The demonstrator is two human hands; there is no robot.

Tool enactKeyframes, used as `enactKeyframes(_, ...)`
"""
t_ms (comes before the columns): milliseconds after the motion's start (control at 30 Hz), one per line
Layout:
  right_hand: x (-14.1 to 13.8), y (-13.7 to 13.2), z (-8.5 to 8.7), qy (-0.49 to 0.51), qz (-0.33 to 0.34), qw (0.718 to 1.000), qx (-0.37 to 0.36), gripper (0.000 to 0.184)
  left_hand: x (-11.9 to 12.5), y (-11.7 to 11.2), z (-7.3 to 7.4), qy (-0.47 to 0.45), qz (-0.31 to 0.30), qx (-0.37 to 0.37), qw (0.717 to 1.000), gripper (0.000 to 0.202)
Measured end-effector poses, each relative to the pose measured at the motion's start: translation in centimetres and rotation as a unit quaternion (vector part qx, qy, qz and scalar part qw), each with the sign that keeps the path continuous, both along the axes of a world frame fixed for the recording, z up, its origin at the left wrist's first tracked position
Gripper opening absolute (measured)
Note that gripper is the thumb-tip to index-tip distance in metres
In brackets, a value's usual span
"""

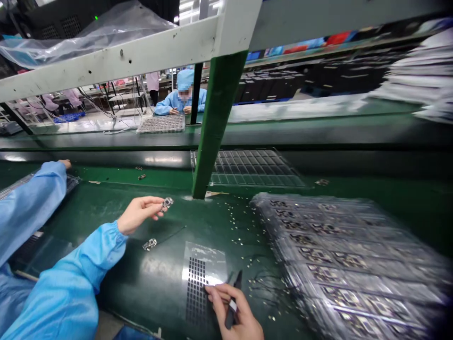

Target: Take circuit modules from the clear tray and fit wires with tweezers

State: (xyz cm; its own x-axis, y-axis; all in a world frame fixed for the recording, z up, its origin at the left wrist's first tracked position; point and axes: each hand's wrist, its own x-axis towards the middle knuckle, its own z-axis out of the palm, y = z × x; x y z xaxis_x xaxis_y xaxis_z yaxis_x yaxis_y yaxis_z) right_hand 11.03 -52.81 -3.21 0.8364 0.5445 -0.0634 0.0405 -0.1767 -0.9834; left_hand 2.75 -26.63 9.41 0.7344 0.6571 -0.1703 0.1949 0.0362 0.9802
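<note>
Circuit board, pinched in the left hand, lies ahead and to the left of the right hand, which grips black tweezers; a sheet of black pads lies at the right fingertips, extending to their left with its long axis running fore and aft, nearer the right hand than the left; whether they touch cannot be told

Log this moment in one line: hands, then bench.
left hand: holding circuit board; right hand: holding slim dark tool, at black-square sheet; bench: second board, loaded tray
</note>
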Motion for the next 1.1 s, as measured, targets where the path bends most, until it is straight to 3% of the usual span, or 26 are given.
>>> enactKeyframes(133,-0.5,0.2,1.4,-0.009,-0.041,0.998,0.043,0.026,0.8,-5.1,-2.7,0.0,-0.042,-0.177,0.983,0.044)
enactKeyframes(200,-0.7,0.6,2.3,0.011,-0.055,0.996,0.072,0.026,0.9,-7.6,-3.9,0.022,-0.067,-0.231,0.97,0.047)
enactKeyframes(400,-0.7,1.6,3.6,0.085,-0.061,0.988,0.114,0.031,0.8,-11.8,-6.6,0.076,-0.151,-0.226,0.959,0.057)
enactKeyframes(633,-0.8,1.5,3.3,0.159,-0.047,0.981,0.099,0.034,0.3,-12.3,-7.4,0.112,-0.23,-0.162,0.953,0.045)
enactKeyframes(767,-0.9,1.2,3.5,0.156,-0.018,0.984,0.08,0.034,0.2,-11.4,-6.7,0.126,-0.208,0.023,0.97,0.024)
enactKeyframes(833,-1.1,1.2,3.6,0.145,0.008,0.987,0.072,0.031,0.3,-11.0,-6.6,0.114,-0.195,0.077,0.971,0.017)
enactKeyframes(967,-1.5,1.2,3.7,0.115,0.019,0.991,0.066,0.026,0.5,-10.7,-7.0,0.084,-0.204,0.034,0.975,0.018)
enactKeyframes(1100,-1.6,1.1,3.4,0.127,-0.001,0.99,0.057,0.029,0.6,-10.7,-7.1,0.091,-0.165,-0.029,0.982,0.021)
